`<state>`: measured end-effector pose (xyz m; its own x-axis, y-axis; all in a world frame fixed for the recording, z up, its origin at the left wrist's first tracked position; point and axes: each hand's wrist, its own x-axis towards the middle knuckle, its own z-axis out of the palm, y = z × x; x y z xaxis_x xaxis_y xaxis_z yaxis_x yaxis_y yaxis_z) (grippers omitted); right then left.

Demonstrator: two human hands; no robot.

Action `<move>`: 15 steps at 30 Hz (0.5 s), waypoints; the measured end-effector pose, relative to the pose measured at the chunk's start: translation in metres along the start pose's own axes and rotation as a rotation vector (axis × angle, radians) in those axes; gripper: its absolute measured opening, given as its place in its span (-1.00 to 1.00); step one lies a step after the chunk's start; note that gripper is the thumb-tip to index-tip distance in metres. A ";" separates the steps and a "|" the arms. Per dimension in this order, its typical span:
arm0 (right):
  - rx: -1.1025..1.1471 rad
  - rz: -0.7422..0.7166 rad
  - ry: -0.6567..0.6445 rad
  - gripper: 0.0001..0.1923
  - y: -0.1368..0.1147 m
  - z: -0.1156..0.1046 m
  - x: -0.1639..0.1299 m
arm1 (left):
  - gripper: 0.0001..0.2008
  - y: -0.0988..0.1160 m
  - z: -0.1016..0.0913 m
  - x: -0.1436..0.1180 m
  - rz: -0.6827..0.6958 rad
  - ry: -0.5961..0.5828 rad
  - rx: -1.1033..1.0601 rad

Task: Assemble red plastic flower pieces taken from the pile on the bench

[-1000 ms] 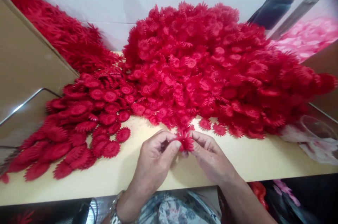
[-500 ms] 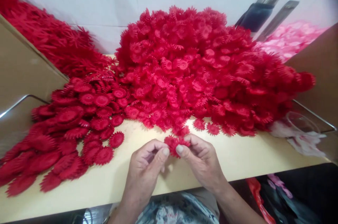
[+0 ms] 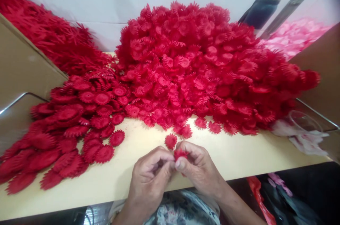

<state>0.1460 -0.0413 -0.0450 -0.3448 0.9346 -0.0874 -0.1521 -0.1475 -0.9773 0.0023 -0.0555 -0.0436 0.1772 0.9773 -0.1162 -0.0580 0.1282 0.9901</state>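
Observation:
Between my two hands, near the table's front edge, is a small red fringed flower piece [image 3: 180, 154]. My right hand [image 3: 201, 163] pinches it between thumb and forefinger. The thumb and forefinger of my left hand [image 3: 152, 173] are closed at its left edge, their tips meeting there. My fingers cover much of the piece. Just beyond my hands a single red fringed disc [image 3: 170, 141] lies flat on the table. Behind it rises a large heap of red fringed flower pieces [image 3: 183, 63].
Stacked red discs [image 3: 42, 141] spread over the table's left side. Long red petal pieces [image 3: 53, 30] lie behind a cardboard panel [image 3: 23, 48]. On the right are pink petals [image 3: 297, 35], a clear plastic cup [image 3: 305, 122] and another cardboard panel [image 3: 316, 73]. Metal strips [image 3: 284, 16] lean at the back.
Both hands have drawn slightly nearer me and closer together, with the flower piece between them. A red disc that was at my fingertips now lies apart on the table.

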 end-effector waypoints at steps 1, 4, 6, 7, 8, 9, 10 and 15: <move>0.003 0.000 -0.022 -0.71 0.000 0.000 -0.002 | -0.86 -0.002 -0.001 0.000 0.025 0.007 -0.002; -0.015 -0.001 -0.051 -0.76 0.001 -0.002 -0.006 | -0.87 -0.004 -0.002 0.002 0.043 0.008 -0.058; -0.028 -0.012 -0.032 -0.77 0.003 -0.001 -0.007 | -0.86 -0.005 0.001 0.002 0.018 0.002 -0.147; -0.042 -0.023 -0.015 -0.76 0.004 -0.001 -0.008 | -0.86 -0.004 0.002 0.002 -0.006 0.002 -0.197; -0.058 -0.034 0.001 -0.76 0.004 0.000 -0.008 | -0.86 -0.004 0.004 0.003 -0.035 0.011 -0.243; -0.069 -0.044 0.012 -0.75 0.004 0.000 -0.008 | -0.86 -0.003 0.004 0.003 -0.064 0.035 -0.281; -0.073 -0.057 0.018 -0.74 0.003 -0.001 -0.009 | -0.87 -0.001 0.003 0.005 -0.090 0.078 -0.309; -0.397 -0.205 0.180 -0.72 -0.015 -0.022 -0.002 | -0.89 0.010 -0.016 0.018 -0.076 0.272 -0.076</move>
<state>0.1696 -0.0343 -0.0347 -0.1735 0.9778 0.1174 0.1774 0.1483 -0.9729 -0.0106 -0.0342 -0.0368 -0.0851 0.9724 -0.2173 -0.1294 0.2055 0.9701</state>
